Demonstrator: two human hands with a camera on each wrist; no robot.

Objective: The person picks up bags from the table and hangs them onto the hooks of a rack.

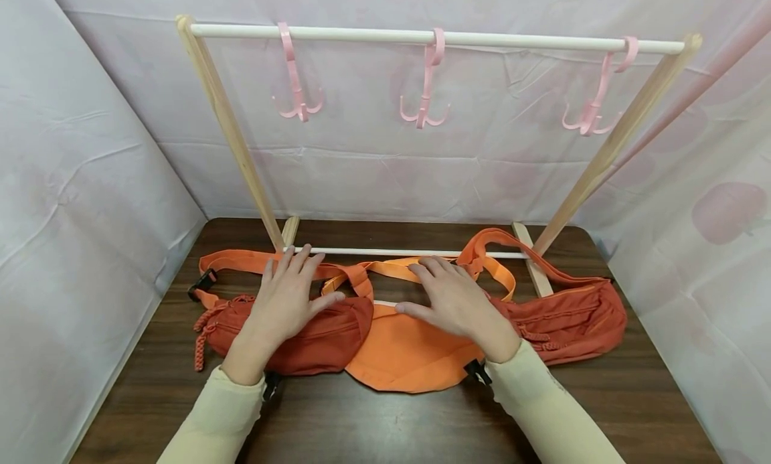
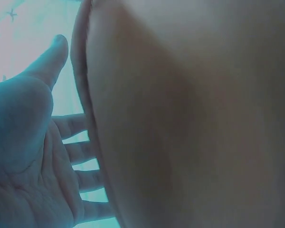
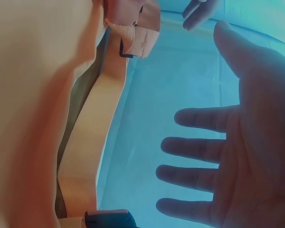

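Three waist bags lie side by side on the table: a rust-red one (image 1: 334,330) at left, a bright orange one (image 1: 415,353) in the middle, and another rust-red one (image 1: 584,317) at right. My left hand (image 1: 282,300) is above the left bag, fingers spread. Over the orange bag and the right bag's inner end is my right hand (image 1: 452,300), its fingers extended. The right wrist view shows that palm apart from an orange strap (image 3: 97,128). In the left wrist view a large blurred surface (image 2: 194,118) hides the fingertips. Neither hand holds anything.
Behind the bags stands a rack with wooden legs and a white top rail (image 1: 361,34). Pink hooks (image 1: 424,82) hang from it at left, middle and right. The bags' straps lie across the rack's lower bar (image 1: 349,251). Pale curtains surround the brown table (image 1: 373,424).
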